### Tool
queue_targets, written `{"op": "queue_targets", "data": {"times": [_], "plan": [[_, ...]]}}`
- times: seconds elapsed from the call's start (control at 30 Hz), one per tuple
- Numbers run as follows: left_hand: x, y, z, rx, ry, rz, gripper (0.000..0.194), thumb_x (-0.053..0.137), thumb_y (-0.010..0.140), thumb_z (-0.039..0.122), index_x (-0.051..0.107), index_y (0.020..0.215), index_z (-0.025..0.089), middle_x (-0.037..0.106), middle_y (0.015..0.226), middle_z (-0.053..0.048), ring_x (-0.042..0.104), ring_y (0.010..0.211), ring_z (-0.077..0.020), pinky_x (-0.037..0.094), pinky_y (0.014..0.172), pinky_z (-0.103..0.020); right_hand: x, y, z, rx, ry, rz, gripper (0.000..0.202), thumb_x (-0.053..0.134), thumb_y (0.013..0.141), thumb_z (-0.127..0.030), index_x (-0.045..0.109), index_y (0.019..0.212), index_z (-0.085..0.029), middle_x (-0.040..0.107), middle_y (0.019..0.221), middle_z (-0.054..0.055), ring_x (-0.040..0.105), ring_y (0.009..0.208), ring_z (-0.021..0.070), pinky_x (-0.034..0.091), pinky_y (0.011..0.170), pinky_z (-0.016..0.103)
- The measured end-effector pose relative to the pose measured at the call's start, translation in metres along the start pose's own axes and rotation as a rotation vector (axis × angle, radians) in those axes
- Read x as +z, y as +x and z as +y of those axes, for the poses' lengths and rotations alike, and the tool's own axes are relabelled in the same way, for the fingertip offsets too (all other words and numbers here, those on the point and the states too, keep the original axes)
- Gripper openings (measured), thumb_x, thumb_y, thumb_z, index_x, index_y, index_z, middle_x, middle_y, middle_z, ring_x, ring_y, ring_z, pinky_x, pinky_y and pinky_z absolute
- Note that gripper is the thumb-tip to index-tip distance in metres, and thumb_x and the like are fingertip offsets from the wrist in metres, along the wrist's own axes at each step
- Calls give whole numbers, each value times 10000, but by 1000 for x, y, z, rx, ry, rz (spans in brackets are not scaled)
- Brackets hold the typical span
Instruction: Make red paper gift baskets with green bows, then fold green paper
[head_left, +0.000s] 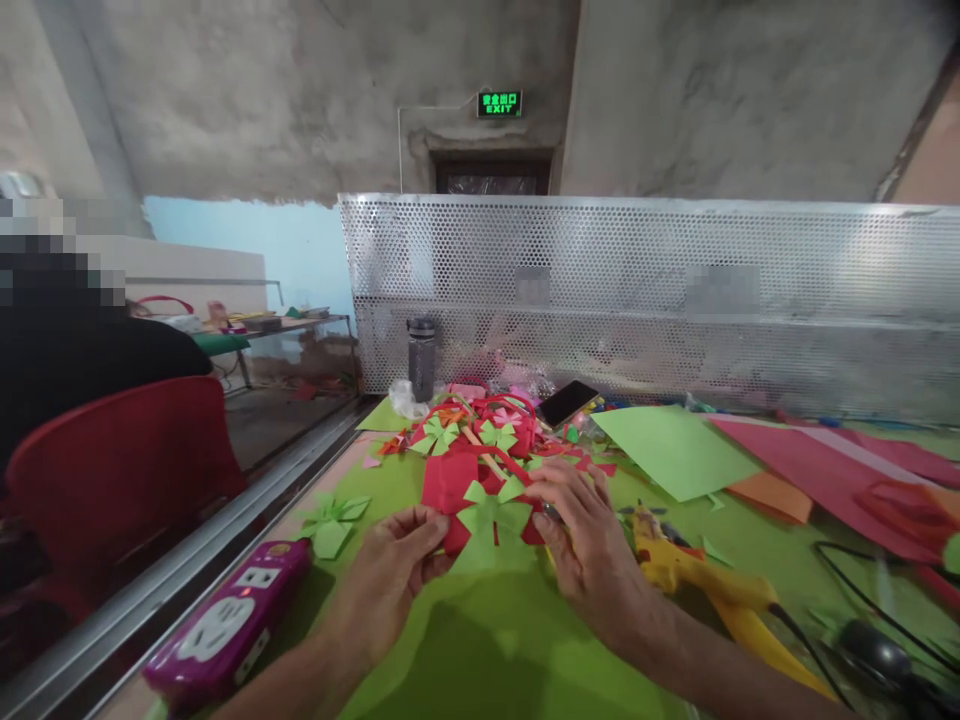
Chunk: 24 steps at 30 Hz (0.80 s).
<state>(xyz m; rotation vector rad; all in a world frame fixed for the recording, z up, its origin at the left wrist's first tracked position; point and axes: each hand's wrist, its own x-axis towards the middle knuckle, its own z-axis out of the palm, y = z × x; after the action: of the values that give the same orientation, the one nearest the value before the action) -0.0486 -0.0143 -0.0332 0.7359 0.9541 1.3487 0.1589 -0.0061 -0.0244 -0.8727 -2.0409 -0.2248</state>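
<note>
Two pale-green paper bows (498,434) look done on red shapes (528,432) at twelve o'clock, another tops the red folded-paper piece (450,482) dead centre, left hand (386,565) pinching, right hand (592,550) gripping its edges, with a loose green paper cutout (330,532) unattached at nine!

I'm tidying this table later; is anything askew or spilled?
The phone lies askew amid craft clutter, an odd spot for it, and a loose green paper scrap lies near the yellow glue gun. I see no spill.

Dim | pale glare on perforated panel (847,262) | tabletop (480,650) shadowed | edges stretched | softly blurred
</note>
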Motion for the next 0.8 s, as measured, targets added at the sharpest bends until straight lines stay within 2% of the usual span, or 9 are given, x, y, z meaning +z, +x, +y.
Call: {"op": "queue_targets", "data": {"times": [0.1, 0.27, 0.43, 0.57, 0.63, 0.8], "plan": [[-8, 5, 9, 90, 28, 46, 252, 852, 531, 266, 647, 615, 148, 653, 621, 24, 611, 592, -96, 525, 568, -184, -2, 4, 4, 41, 32, 21, 251, 404, 904, -110, 457, 1120, -226, 590, 1121, 72, 505, 1101, 206, 305, 969, 391], [-19, 12, 30, 364, 88, 129, 219, 820, 576, 277, 671, 679, 154, 678, 690, 20, 642, 679, -118, 544, 691, -224, -11, 22, 12, 218, 112, 19, 219, 392, 920, -235, 484, 1116, -205, 620, 1081, 97, 548, 1030, 242, 404, 877, 417], [-8, 10, 53, 435, 56, 194, 204, 828, 523, 234, 670, 633, 167, 677, 664, 28, 630, 650, -112, 536, 652, -201, -13, 49, 22, 370, 239, -35, 239, 396, 903, -270, 509, 1093, -179, 644, 1061, 107, 584, 997, 228, 447, 855, 399], [7, 12, 68, 455, 39, 185, 170, 804, 545, 199, 659, 628, 165, 674, 643, 23, 641, 652, -117, 536, 673, -206, 4, 69, 48, 396, 253, -104, 237, 408, 893, -210, 513, 1098, -154, 653, 1053, 103, 614, 978, 184, 491, 798, 320], [13, 18, 72, 463, 28, 184, 175, 797, 552, 204, 650, 632, 152, 675, 643, 15, 643, 644, -117, 534, 671, -209, 19, 78, 66, 417, 213, -157, 205, 429, 900, -185, 547, 1063, -141, 662, 1018, 94, 623, 950, 179, 494, 803, 328], [20, 39, 71, 479, 2, 185, 201, 795, 561, 217, 640, 665, 143, 686, 667, 0, 653, 657, -126, 533, 675, -229, 51, 91, 104, 464, 88, -342, 212, 540, 908, -308, 601, 1027, -143, 638, 1009, 47, 623, 880, 175, 515, 784, 380]]}}
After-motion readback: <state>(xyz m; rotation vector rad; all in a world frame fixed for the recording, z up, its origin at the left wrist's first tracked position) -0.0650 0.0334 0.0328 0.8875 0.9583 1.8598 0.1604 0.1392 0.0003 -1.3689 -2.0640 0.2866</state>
